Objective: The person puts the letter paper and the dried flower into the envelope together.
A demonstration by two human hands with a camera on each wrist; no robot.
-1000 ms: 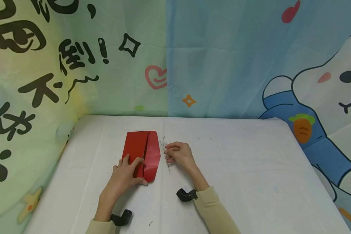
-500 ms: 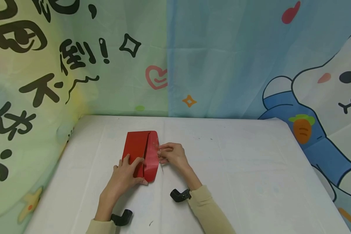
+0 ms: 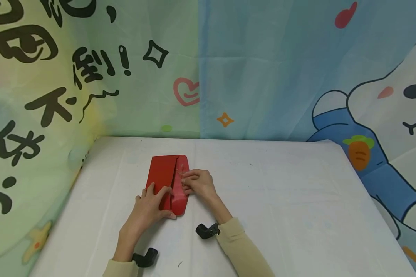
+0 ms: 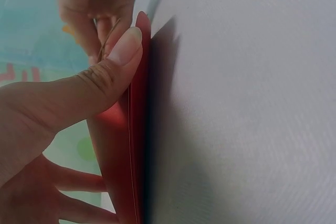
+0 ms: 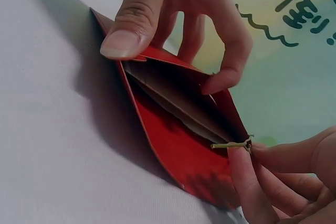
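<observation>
A red paper envelope (image 3: 161, 169) lies on the white table with its flap (image 3: 180, 204) spread to the right. My left hand (image 3: 147, 209) holds it at the near side, thumb at the edge and index finger hooked at the mouth, which gapes in the right wrist view. Greyish paper (image 5: 181, 111) shows inside. Over the flap, my right hand (image 3: 199, 184) pinches a thin dried sprig; its pale stem (image 5: 228, 145) pokes out between thumb and index finger, close to the mouth. The fingers hide much of the sprig.
White cloth (image 3: 280, 200) covers the table. A small dark scrap (image 3: 179, 264) lies near the front, and tiny specks (image 3: 251, 164) lie right of the envelope. Black wrist cameras (image 3: 145, 257) stick out from both wrists. A printed curtain (image 3: 246, 77) hangs behind.
My right hand has moved left with the sprig, from beside the envelope to over its flap. The left hand and the envelope stay in place.
</observation>
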